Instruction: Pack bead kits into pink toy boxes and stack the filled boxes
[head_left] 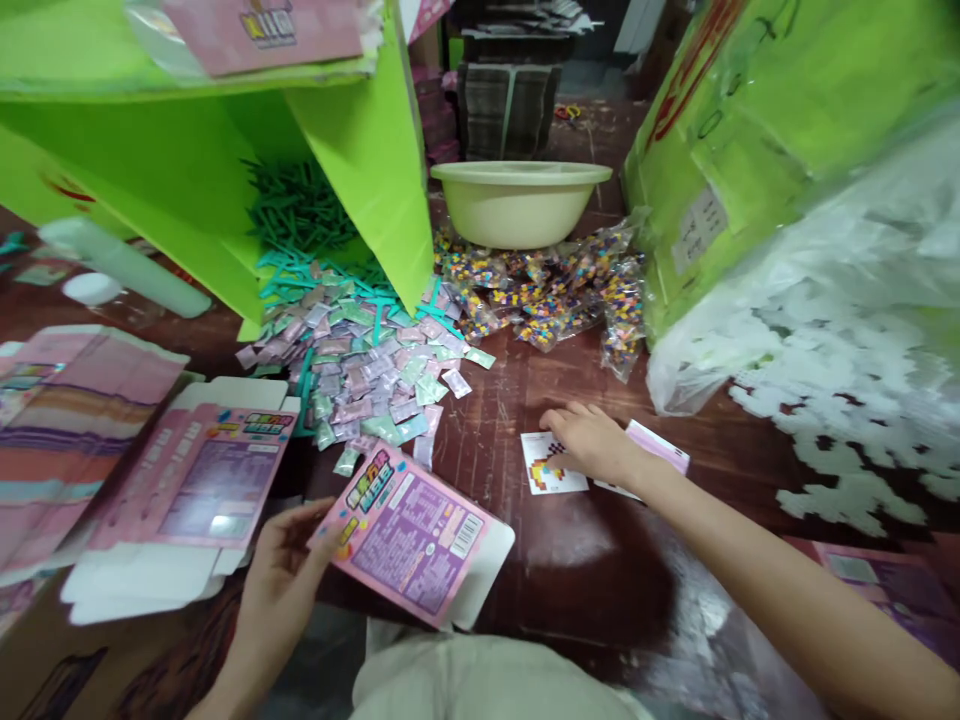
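Note:
Tilted over the near part of the table (487,410), a pink and purple printed box (420,540) is held at its left edge by my left hand (289,550). Its white end flap sticks out at the right. My right hand (592,445) rests on a white card with a pixel-style picture (551,475), fingers bent over its upper part; whether they grip it is hidden. Under the right wrist lies a second card, pink and white (660,445), partly covered by the forearm. Flattened boxes of the same print (225,470) lie stacked at the left.
Small shiny sachets (375,370) spill from a green carton (360,150) with teal sticks (300,210). Behind stand bags of colourful beads (555,295) and a cream basin (521,205). At right, a plastic bag of white pieces (825,350) leans by another green carton (750,150).

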